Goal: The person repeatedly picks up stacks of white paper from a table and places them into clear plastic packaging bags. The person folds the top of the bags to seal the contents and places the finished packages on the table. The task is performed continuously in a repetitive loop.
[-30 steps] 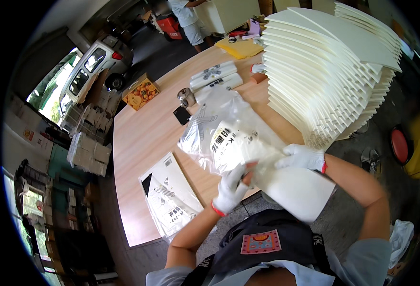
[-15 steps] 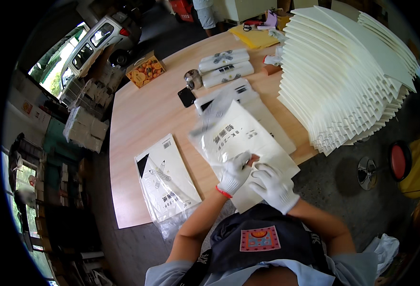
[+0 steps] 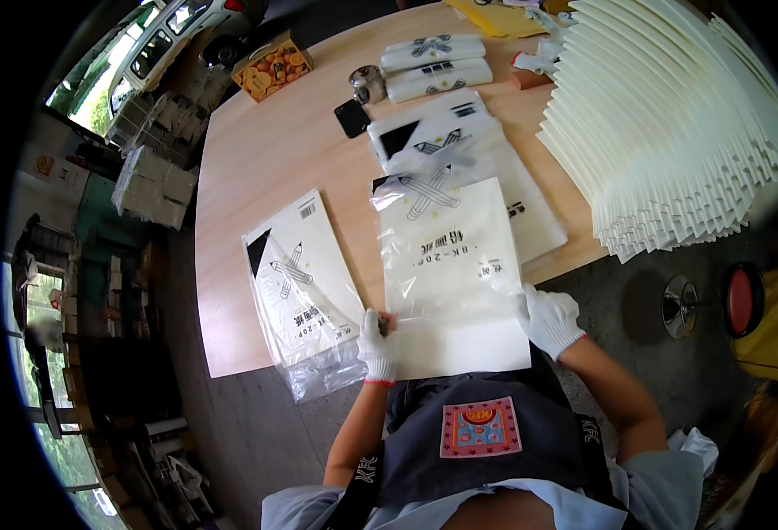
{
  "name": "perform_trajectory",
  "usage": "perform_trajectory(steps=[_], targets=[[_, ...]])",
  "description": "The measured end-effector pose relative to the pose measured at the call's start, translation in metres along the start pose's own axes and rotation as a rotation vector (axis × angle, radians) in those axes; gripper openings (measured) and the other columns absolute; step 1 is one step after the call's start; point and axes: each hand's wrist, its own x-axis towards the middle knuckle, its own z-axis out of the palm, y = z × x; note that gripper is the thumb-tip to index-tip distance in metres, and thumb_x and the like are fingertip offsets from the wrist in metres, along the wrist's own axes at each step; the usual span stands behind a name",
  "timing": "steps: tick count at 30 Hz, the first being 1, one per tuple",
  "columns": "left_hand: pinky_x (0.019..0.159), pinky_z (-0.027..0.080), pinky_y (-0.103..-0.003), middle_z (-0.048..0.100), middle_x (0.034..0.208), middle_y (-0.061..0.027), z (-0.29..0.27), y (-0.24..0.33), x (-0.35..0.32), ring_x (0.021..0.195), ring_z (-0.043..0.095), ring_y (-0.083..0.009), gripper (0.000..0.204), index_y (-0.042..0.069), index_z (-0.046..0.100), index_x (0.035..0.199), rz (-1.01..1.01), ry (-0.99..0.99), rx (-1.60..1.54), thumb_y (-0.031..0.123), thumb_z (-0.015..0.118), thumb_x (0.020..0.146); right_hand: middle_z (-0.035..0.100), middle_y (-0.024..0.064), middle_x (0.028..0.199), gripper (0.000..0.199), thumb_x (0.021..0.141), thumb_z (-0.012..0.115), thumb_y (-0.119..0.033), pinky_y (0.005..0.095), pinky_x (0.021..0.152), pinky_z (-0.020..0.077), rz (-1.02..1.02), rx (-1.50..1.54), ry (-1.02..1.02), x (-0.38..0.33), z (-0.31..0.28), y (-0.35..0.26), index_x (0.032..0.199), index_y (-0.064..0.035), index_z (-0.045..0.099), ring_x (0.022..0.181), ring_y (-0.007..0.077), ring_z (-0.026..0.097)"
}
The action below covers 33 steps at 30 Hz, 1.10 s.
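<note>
In front of me lies a stack of white paper sheets (image 3: 459, 350), its far part inside a clear printed plastic bag (image 3: 446, 256) with crossed pencils on it. The near end of the paper sticks out of the bag's mouth, at the table's front edge. My left hand (image 3: 377, 347), in a white knit glove with bare fingertips showing, is closed at the bag's left edge. At the right edge my gloved right hand (image 3: 550, 320) is closed with its fingers against the bag. To the left rests a filled paper pack (image 3: 305, 274), its loose plastic end hanging over the table edge.
Beyond the bag lie more printed bags (image 3: 521, 190) and two rolled bundles (image 3: 437, 78). A metal tin (image 3: 368, 84), a black phone (image 3: 352, 118) and an orange-printed box (image 3: 272, 67) stand farther left. A tall fanned stack of white sheets (image 3: 663, 132) fills the right side.
My hands have moved apart, from close together at the bag's mouth to its two side edges. The bag now lies straighter and flatter over the paper. My view has tilted nearer.
</note>
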Motion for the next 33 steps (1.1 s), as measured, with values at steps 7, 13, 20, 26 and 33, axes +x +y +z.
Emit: perform_trajectory(steps=[7,13,20,26,33], targets=[[0.056,0.04,-0.021,0.054,0.07,0.003,-0.054,0.009,-0.087,0.062,0.05,-0.0062,0.012,0.007,0.054,0.079,-0.277,-0.238,-0.638,0.002,0.064,0.081,0.06,0.0065,0.057,0.022,0.083,0.046,-0.026,0.0409,0.042,0.0453,-0.096,0.003,-0.245,-0.082,-0.034,-0.009,0.072,-0.0094,0.055,0.047,0.0235,0.059],[0.055,0.042,-0.03,0.054,0.069,-0.0091,-0.045,0.032,-0.063,0.058,0.053,-0.0202,0.016,0.004,0.052,0.073,0.386,-0.563,-0.251,0.005,0.068,0.074,0.059,0.0039,0.063,0.018,0.081,0.052,-0.027,0.0395,0.046,0.0448,-0.398,0.119,-0.202,-0.076,-0.028,-0.007,0.072,-0.012,0.056,0.053,0.0211,0.06],[0.06,0.045,-0.033,0.051,0.07,-0.0072,-0.022,-0.021,-0.058,0.063,0.054,-0.0187,0.017,0.008,0.048,0.076,0.198,-0.552,-0.017,0.005,0.064,0.069,0.062,0.0134,0.066,0.023,0.08,0.05,-0.027,0.0402,0.057,0.0486,-0.208,-0.163,-0.58,-0.057,-0.023,0.03,0.072,-0.012,0.065,0.066,0.0275,0.064],[0.063,0.044,-0.028,0.055,0.077,-0.0021,0.001,-0.087,-0.077,0.069,0.054,-0.0135,0.028,0.006,0.051,0.084,-0.627,-0.297,-0.729,0.032,0.06,0.087,0.065,0.0174,0.08,0.031,0.088,0.048,-0.041,0.0484,0.073,0.0473,0.272,0.42,-0.279,-0.056,0.02,0.066,0.09,-0.0147,0.065,0.079,0.0375,0.063],[0.067,0.044,-0.026,0.06,0.075,-0.003,-0.003,-0.06,-0.073,0.072,0.053,-0.01,0.027,0.003,0.061,0.098,-0.439,-0.488,-0.5,0.029,0.054,0.091,0.06,0.0087,0.116,0.038,0.09,0.056,-0.021,0.0246,0.091,0.0403,0.564,1.543,-0.569,-0.052,0.12,0.029,0.121,0.001,0.055,0.106,0.0146,0.054]])
